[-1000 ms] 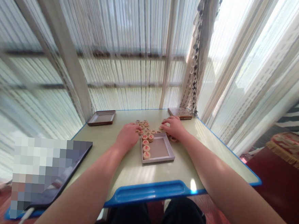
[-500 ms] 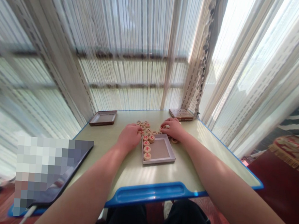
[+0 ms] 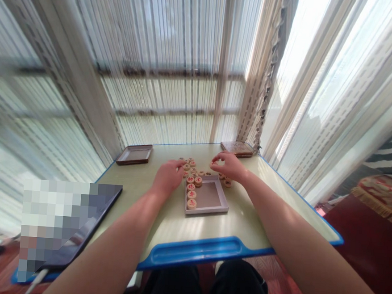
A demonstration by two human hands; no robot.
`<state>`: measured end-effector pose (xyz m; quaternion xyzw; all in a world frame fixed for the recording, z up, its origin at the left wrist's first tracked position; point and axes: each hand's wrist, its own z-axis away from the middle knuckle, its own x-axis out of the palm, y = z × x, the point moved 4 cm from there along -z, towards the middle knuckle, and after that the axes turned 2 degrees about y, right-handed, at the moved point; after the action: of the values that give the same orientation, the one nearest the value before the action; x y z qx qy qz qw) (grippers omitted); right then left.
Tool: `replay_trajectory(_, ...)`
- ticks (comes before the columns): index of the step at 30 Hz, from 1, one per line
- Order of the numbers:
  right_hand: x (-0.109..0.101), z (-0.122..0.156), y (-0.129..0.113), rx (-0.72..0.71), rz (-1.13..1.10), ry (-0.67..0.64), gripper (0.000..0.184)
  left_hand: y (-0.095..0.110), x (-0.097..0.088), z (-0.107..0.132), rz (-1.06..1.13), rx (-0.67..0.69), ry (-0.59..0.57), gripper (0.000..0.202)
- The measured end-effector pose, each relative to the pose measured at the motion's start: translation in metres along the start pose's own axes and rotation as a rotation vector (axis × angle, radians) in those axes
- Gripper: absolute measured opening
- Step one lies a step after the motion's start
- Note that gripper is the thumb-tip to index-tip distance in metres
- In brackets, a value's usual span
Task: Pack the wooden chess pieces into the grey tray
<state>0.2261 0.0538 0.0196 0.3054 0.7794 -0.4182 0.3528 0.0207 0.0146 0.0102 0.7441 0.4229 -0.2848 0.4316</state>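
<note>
A shallow grey tray (image 3: 212, 197) lies in the middle of a pale green table (image 3: 177, 222). Along the tray's left side sit several round wooden chess pieces (image 3: 192, 193) with red characters. More loose pieces (image 3: 190, 163) lie on the table just beyond the tray. My left hand (image 3: 167, 177) rests beside the tray's far left corner, its curled fingertips touching the loose pieces. My right hand (image 3: 230, 165) is lifted slightly past the tray's far right corner, with its fingers pinched on a piece from the loose pile.
A brown empty tray (image 3: 134, 154) sits at the far left of the table and a patterned box lid (image 3: 238, 148) at the far right. A dark tablet (image 3: 76, 228) lies at the near left. Sheer curtains (image 3: 175, 65) hang behind; the blue table rim (image 3: 192, 252) is near my lap.
My right hand has lifted off the table and drawn its fingers together over the loose pieces. My left hand has barely moved.
</note>
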Motion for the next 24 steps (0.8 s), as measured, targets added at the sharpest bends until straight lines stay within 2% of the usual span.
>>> replay_trajectory(2, -0.002, 0.007, -0.015, -0.078, -0.041, -0.134, 0.026, -0.003, -0.002, -0.001, 0.004, -0.082, 0.041, 0.036)
replay_trajectory(5, 0.000, 0.020, -0.035, -0.189, 0.042, -0.349, 0.024, -0.008, -0.004, -0.001, -0.041, -0.137, 0.053, 0.036)
replay_trajectory(8, 0.004, 0.029, -0.044, -0.236, 0.130, -0.457, 0.021, -0.010, -0.003, -0.001, -0.066, -0.142, 0.030, 0.035)
replay_trajectory(11, 0.009, 0.031, -0.046, -0.283, 0.137, -0.471, 0.018, -0.009, 0.000, 0.000, -0.090, -0.097, 0.002, 0.033)
replay_trajectory(16, 0.007, 0.028, -0.036, -0.246, 0.120, -0.438, 0.031, -0.002, 0.002, 0.001, -0.149, -0.037, -0.067, 0.030)
replay_trajectory(24, 0.006, 0.028, -0.037, -0.235, 0.105, -0.476, 0.027, 0.000, 0.004, 0.003, -0.174, 0.019, -0.099, 0.029)
